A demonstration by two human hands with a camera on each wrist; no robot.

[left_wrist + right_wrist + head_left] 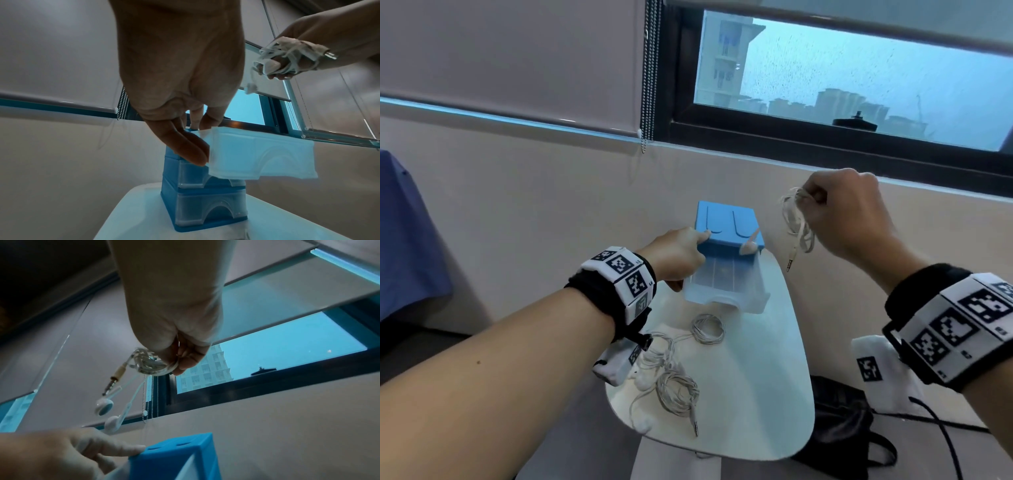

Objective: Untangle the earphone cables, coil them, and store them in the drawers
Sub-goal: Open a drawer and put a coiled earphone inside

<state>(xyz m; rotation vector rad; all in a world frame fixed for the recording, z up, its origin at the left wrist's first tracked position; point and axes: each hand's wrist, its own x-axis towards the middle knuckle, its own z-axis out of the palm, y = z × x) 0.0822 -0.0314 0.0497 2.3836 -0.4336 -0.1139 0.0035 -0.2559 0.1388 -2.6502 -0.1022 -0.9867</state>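
Holding coil (798, 219) up in our right hand (849, 219) — fingers curled round white loops, plug and earbuds dangling, right of cabinet (726, 222). Our left hand (678, 257) grips left side of top drawer (726, 284), pulled out of blue cabinet — thumb on cabinet top, fingers pressed together against drawer wall. Cabinet stands at far end of table (767, 394). Second coil (708, 329) lies just before drawer; tangle (671, 383) nearer us on table.
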